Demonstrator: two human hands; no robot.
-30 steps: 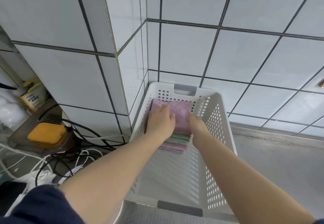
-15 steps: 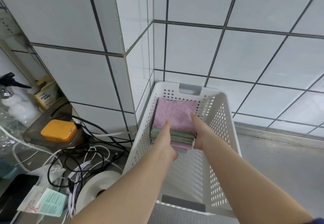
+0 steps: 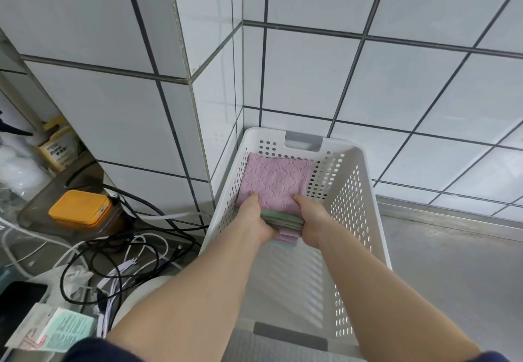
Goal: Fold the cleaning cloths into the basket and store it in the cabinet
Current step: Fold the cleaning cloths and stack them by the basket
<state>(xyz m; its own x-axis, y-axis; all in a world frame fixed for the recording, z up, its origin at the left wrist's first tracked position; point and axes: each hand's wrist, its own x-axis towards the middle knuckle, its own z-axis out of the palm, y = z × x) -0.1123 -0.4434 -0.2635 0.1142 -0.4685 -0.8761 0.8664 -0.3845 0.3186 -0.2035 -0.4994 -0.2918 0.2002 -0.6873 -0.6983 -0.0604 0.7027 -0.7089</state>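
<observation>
A white perforated basket stands in the tiled corner on a steel counter. A stack of folded cleaning cloths lies at its far end, pink on top with green and pink layers beneath. My left hand grips the stack's near left corner, thumb on top. My right hand grips the near right corner the same way. The fingers under the stack are hidden. No cabinet is in view.
Left of the basket lie tangled black and white cables, an orange-lidded container, a yellow bottle and a paper packet. Tiled walls close the corner. Bare steel counter stretches to the right.
My left hand slid off the top of the stack back to its near left corner. My right hand shifted to the near right corner. The camera moved closer.
</observation>
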